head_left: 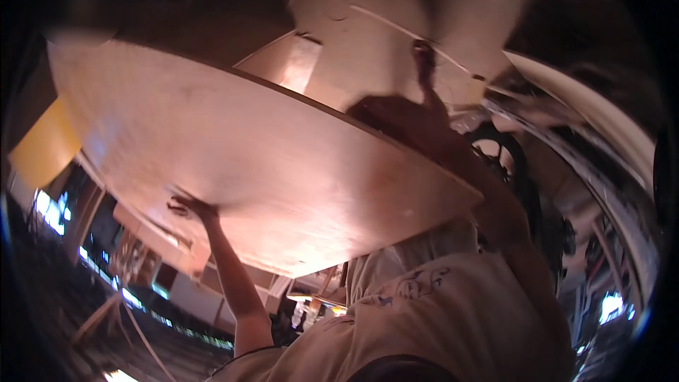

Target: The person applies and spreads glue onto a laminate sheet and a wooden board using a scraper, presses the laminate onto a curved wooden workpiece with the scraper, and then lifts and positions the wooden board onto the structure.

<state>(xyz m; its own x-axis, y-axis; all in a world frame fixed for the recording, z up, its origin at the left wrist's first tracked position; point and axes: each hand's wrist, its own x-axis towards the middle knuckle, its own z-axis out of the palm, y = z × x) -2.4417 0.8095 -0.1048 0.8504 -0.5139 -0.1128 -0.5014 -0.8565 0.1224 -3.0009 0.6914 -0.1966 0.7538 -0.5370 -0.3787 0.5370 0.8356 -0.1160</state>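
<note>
A large, pale, smooth board [283,148] with a pointed right corner fills the middle of the view, tilted. Against its lower left face lies my left hand [192,206], its fingers spread and partly blurred. My right arm reaches up behind the board's right corner. In deep shadow past the upper edge is my right hand [407,119], with a dark, finger-like shape rising from it. The board hides part of this hand, and its grip cannot be made out.
A yellow panel [46,143] is at the far left. Behind my right arm stands a dark wheel-like ring [522,163]. A pale flat piece [302,64] lies beyond the board. A long curved pale edge [587,110] runs down the right side.
</note>
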